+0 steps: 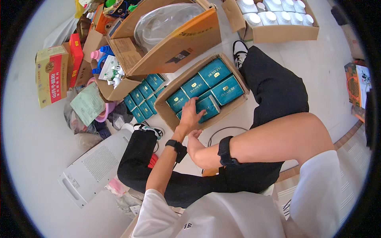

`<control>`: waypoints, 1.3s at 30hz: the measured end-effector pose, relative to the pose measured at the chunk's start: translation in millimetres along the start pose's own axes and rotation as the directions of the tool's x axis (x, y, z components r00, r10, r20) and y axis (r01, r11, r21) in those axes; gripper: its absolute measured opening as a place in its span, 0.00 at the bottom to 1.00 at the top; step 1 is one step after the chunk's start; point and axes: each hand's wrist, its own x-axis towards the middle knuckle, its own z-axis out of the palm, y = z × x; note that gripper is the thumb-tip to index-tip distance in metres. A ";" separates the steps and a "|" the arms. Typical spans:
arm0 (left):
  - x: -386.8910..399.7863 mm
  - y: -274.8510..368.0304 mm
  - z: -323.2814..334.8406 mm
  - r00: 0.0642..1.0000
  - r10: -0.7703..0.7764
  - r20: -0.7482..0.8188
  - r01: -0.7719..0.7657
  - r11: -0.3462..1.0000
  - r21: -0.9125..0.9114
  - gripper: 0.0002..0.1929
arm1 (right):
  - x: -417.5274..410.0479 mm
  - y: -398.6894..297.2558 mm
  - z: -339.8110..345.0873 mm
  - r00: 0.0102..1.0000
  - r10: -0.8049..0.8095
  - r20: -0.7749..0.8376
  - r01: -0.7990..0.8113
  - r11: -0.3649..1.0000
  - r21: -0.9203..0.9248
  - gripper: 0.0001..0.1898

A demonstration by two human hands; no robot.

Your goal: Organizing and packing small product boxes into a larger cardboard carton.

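Observation:
A cardboard carton (229,108) stands on the floor between my legs, holding several teal packs printed with gold marks (215,72). One teal pack (209,107) at the near side sits tilted and higher than its neighbours. My left hand (189,115) is over that pack's left end, fingers spread and thumb on its top; whether it grips the pack is hidden. My right hand (196,141) is just outside the carton's near edge with its fingers curled. Its palm and fingertips are partly hidden, and nothing shows in it. Both wrists wear black bands.
More teal packs (144,98) lie in rows left of the carton. Behind is a large open orange-brown box (193,38) with a plastic liner. A carton of white bottles (285,33) stands at upper right. A white perforated appliance (95,166) lies at left, and a cable (227,128) crosses the floor.

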 end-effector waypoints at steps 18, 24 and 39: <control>23.8 -1.1 13.3 0.969 -0.121 0.216 0.134 0.990 -0.044 0.46 | -14.2 12.7 -14.0 0.997 -0.073 0.036 0.075 0.996 -0.044 0.26; 38.6 2.8 6.9 0.961 -0.090 0.262 0.059 0.990 0.125 0.49 | 17.8 -3.1 5.3 0.996 -0.013 0.091 0.028 0.985 -0.169 0.27; 55.7 6.5 6.7 0.847 -0.319 0.425 0.295 0.948 0.123 0.50 | -4.0 9.6 -10.3 0.997 -0.021 0.067 0.024 0.999 -0.041 0.27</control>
